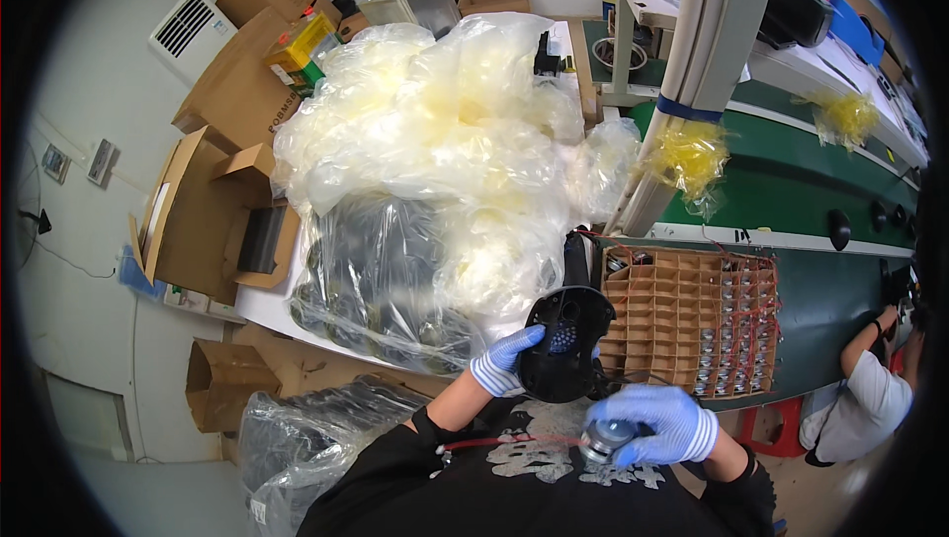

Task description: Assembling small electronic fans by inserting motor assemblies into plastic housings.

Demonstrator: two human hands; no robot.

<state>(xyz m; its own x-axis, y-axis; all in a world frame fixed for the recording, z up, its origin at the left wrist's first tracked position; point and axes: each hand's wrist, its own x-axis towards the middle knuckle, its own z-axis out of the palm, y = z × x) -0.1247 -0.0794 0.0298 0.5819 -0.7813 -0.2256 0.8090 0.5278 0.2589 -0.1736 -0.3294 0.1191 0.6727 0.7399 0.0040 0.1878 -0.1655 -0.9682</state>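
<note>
My left hand [506, 363], in a blue-and-white striped glove, grips the left edge of a black plastic housing [567, 361]. The housing is rounded, with a patch of small holes in its middle. Low in front of my chest, my gloved right hand [664, 422] closes around a small round metallic part [605, 436], palm down. A red wire [519, 440] stretches left from that part across my dark shirt. Just beyond my hands, a cardboard divider box [652, 321] holds several similar round parts with red wires in its right-hand cells.
Large clear plastic bags [435, 132] cover the table ahead, and a bag of dark items [381, 270] lies nearer. Cartons [232, 384] stand at left. A metal post [682, 82] rises beside the green conveyor [801, 181]. Another person [870, 389] sits at right.
</note>
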